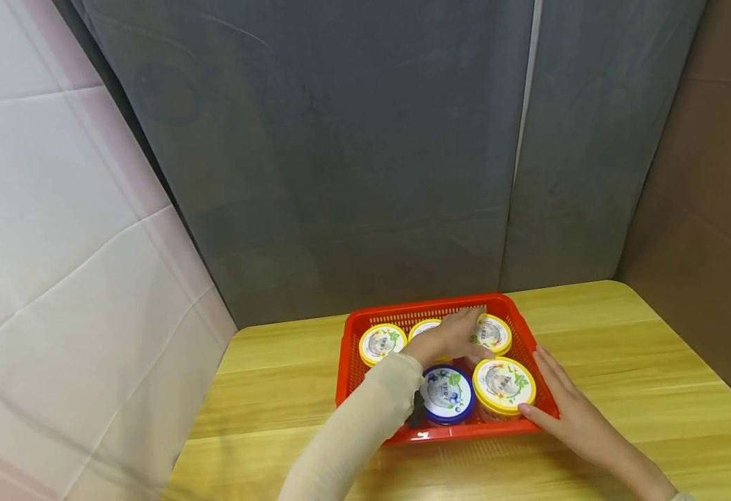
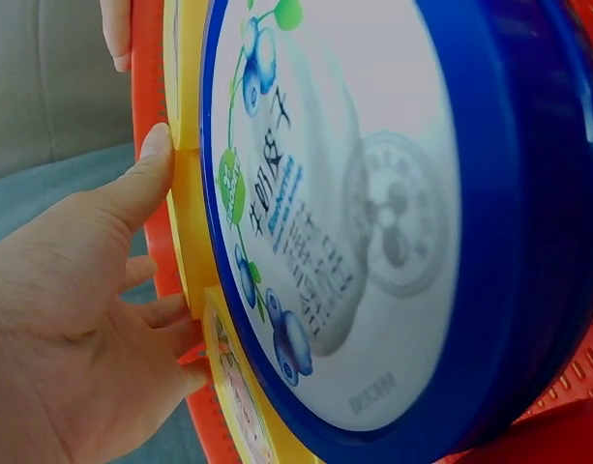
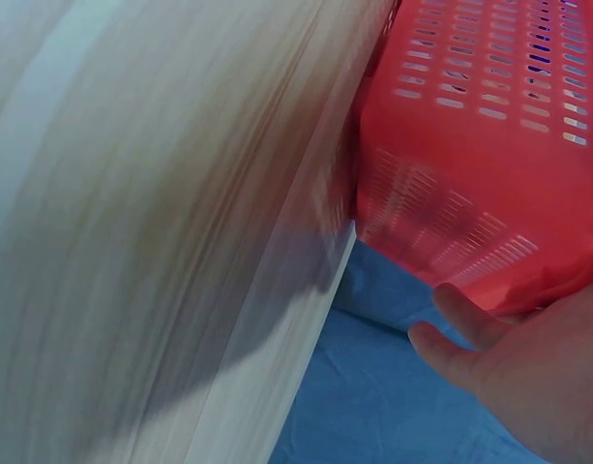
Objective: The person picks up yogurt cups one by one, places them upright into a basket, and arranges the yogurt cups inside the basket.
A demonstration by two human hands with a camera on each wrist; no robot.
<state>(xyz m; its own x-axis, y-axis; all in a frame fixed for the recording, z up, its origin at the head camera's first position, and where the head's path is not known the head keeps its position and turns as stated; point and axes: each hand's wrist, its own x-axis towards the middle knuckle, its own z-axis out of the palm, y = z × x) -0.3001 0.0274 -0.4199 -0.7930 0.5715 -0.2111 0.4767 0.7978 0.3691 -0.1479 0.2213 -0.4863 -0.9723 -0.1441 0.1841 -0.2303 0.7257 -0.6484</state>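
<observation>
A red plastic basket (image 1: 355,390) stands on the table with several round tubs in it. My left hand (image 1: 453,337) reaches in from the front, its thumb and fingers spread around the near-left side of the back-right yellow-lidded tub (image 1: 493,334). In the left wrist view, the thumb touches a yellow rim. Below my left wrist sits a blue-lidded tub (image 2: 325,193). My right hand (image 1: 574,414) rests at the basket's right rim, thumb against the front-right yellow-lidded tub (image 1: 504,385), fingers extended along the outside. The right wrist view shows the basket's slotted wall beside those fingers.
Two more yellow-lidded tubs, one at the back left (image 1: 382,344) and one at the back middle (image 1: 424,327), sit in the basket. The wood-grain table (image 1: 277,390) extends to both sides. A dark grey panel (image 1: 340,174) rises behind it, with a white sheet (image 1: 58,229) at left.
</observation>
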